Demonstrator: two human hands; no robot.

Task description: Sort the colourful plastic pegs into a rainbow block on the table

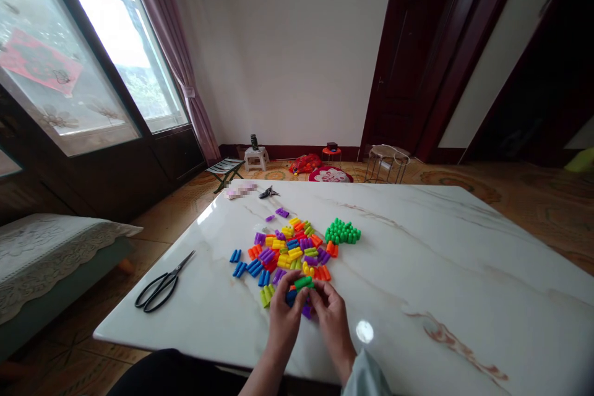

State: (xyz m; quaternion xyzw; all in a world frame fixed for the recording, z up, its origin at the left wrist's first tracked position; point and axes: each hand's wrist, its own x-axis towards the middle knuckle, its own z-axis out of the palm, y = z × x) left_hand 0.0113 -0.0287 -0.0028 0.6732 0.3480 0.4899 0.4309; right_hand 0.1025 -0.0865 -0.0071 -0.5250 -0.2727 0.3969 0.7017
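Close to the table's front edge, my left hand (286, 306) and my right hand (328, 304) meet around a green plastic tube piece (304, 283), fingers closed on it from both sides. A blue piece (291, 297) shows by my left fingers; whether it is held or lies below, I cannot tell. Just beyond my hands spreads a loose pile of short plastic tube pieces (290, 253) in yellow, purple, orange, blue, red and lime, many joined side by side. Right of the pile sits a cluster of green pieces (342, 232).
Black-handled scissors (160, 288) lie at the left of the white marble table (417, 272). Dark pliers (268, 192) rest near its far edge. Beyond stand a folding stool (225, 166), a white stool (255, 158) and a round wire-legged stool (387, 153). A cloth-covered seat (55, 247) is at left.
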